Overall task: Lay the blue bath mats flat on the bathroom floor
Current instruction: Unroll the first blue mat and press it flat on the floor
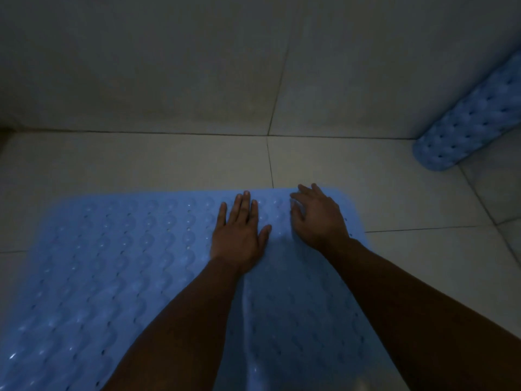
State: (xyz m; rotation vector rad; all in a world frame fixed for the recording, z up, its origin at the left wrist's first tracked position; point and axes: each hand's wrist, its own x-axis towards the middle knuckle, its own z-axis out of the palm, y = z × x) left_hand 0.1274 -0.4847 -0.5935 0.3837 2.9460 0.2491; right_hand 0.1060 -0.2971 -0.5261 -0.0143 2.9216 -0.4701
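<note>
Two hands, left hand (239, 235) and right hand (318, 218) flat, pressing one blue mat (112, 263), second mat (473, 119) against wall

The floor (141, 165) is laid with large pale tiles, their thin dark grout lines crossing it. A tiled wall (141, 66) of the same pale tone rises behind — the light is dim and bluish.
</note>
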